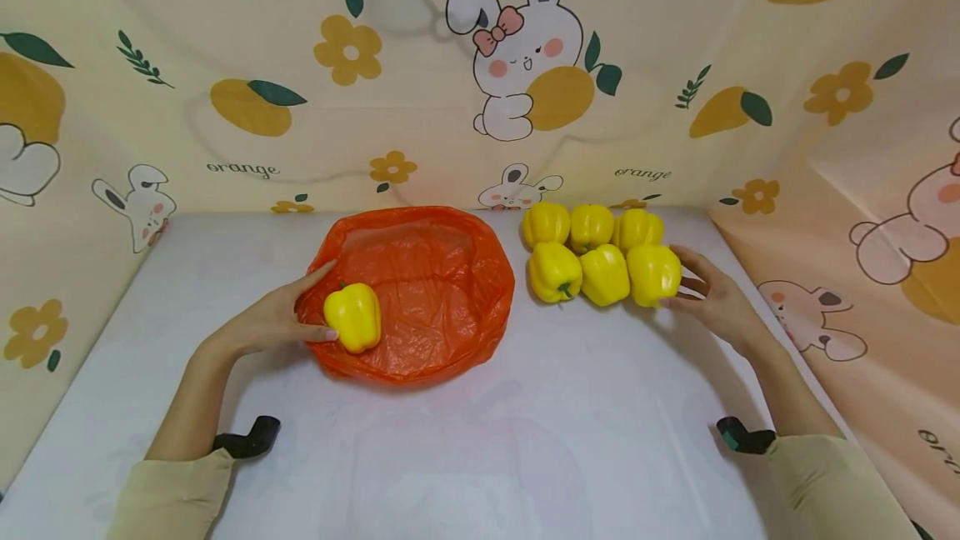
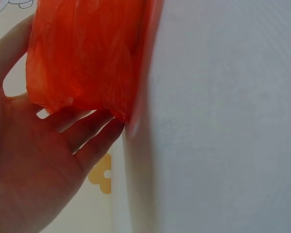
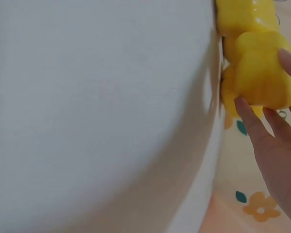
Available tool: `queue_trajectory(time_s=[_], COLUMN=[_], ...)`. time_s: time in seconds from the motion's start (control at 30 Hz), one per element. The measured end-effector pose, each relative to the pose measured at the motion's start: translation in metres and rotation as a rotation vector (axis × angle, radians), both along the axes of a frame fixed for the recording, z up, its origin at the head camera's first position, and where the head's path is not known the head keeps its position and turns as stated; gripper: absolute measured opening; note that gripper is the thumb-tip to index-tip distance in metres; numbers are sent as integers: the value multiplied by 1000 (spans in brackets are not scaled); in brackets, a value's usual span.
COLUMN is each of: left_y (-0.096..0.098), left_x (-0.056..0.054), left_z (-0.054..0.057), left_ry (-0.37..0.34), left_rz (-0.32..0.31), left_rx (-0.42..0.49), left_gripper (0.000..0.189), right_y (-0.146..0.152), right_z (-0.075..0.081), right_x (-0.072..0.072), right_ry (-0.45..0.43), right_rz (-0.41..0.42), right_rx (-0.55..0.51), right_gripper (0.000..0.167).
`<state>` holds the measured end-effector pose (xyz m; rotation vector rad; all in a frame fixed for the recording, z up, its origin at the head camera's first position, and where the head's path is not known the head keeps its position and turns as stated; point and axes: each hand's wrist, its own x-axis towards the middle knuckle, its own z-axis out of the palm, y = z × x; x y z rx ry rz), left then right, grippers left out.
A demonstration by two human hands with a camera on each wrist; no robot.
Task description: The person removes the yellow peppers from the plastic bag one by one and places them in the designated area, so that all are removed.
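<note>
At the left rim of a red-orange plastic bag (image 1: 442, 307), my left hand (image 1: 273, 315) holds the edge, thumb over the rim and fingers against the outer side. In the left wrist view those fingers (image 2: 89, 133) run partly behind the bag (image 2: 87, 58). One yellow bell pepper (image 1: 354, 319) lies inside the open bag, right by the left thumb. My right hand (image 1: 712, 298) grips the front right pepper (image 1: 654, 275) of a group from its right side. In the right wrist view, thumb and fingers surround this pepper (image 3: 262, 73).
Beside the held pepper stand several more yellow bell peppers (image 1: 591, 227) in two rows, to the right of the bag. They are on a white table (image 1: 465, 457). A patterned cloth (image 1: 420, 123) with rabbits and oranges encloses the back and sides.
</note>
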<state>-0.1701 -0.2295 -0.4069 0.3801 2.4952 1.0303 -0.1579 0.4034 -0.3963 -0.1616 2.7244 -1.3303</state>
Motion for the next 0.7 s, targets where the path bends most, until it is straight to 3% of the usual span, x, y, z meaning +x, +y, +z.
queue_trajectory(time_s=[0.7], left_y=[0], left_x=[0], left_z=[-1], left_ry=[7], left_rz=[-7], left_rx=[-3], left_gripper=[108], right_y=[3], right_z=[-15], right_x=[-6], right_ry=[-13], right_rz=[0], right_rx=[4], right_gripper=[92])
